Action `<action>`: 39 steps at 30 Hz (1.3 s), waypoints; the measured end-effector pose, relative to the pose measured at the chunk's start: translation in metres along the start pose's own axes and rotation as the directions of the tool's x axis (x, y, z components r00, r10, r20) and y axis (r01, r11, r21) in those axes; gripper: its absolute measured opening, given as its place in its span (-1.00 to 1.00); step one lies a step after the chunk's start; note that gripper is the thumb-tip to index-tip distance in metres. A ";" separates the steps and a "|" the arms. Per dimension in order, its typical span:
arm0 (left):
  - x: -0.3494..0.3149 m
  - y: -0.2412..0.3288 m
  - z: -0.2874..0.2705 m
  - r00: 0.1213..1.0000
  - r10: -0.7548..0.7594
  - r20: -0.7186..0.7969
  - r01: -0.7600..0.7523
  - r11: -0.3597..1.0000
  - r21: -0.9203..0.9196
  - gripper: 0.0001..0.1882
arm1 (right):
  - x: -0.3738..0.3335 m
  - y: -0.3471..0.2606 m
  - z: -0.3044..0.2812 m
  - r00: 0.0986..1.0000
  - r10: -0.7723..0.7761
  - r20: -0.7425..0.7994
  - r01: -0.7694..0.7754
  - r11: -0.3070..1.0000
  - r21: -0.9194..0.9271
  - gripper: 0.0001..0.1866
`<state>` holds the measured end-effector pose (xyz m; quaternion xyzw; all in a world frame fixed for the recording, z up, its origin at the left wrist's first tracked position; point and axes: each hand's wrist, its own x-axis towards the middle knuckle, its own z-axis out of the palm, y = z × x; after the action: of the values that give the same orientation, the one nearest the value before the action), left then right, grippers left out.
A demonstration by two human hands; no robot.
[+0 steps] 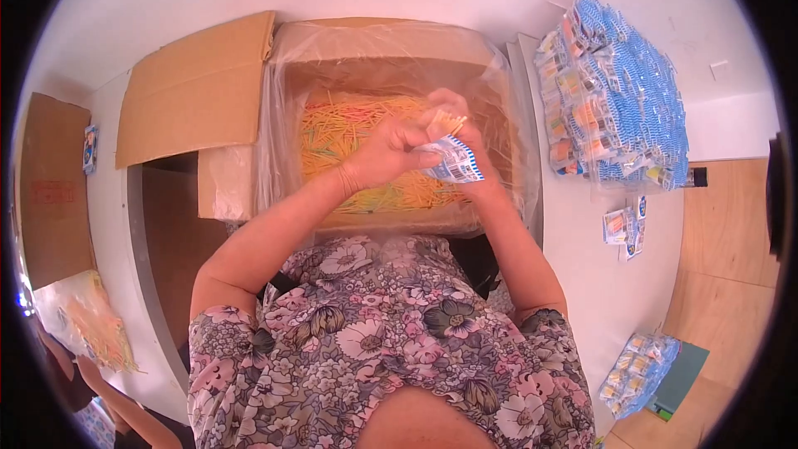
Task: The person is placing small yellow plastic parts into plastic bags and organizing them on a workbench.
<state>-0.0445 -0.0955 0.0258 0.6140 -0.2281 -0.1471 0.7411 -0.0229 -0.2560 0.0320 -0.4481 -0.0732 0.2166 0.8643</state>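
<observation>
Over a large cardboard box, my left hand is closed, its thumb and fingers pinching the edge of a small blue-and-white plastic packet. My right hand curls around the packet from behind and the right; its fingers are partly hidden. A small bundle of pale yellow thin sticks pokes out of the packet's upper end between the hands. Below them, the box, lined with clear plastic film, holds a heap of thin sticks, mostly yellow and orange with some red and green.
To the right, a big stack of blue-and-white filled packets stands on a white table, with a few loose packets nearer. A bagged bundle lies lower right. Cardboard flaps spread left. Another person's arm shows lower left.
</observation>
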 end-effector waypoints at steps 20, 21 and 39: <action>0.008 -0.026 -0.005 0.958 -0.278 -0.075 0.260 0.947 -0.188 -0.79 | -0.044 -0.044 -0.041 0.954 -0.205 -0.220 -0.040 0.638 -0.769 -0.79; 0.008 -0.028 -0.005 0.957 -0.282 -0.072 0.264 0.945 -0.190 -0.79 | -0.045 -0.045 -0.040 0.953 -0.204 -0.226 -0.045 0.639 -0.768 -0.79; 0.009 -0.034 -0.008 0.964 -0.225 -0.141 0.219 0.974 -0.059 -0.93 | -0.050 -0.066 -0.020 0.985 0.005 -0.172 -0.105 0.807 -0.581 -0.82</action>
<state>-0.0305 -0.1000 -0.0074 0.6290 -0.0994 -0.1883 0.7476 -0.0406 -0.3259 0.0775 -0.7113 -0.0532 0.1712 0.6797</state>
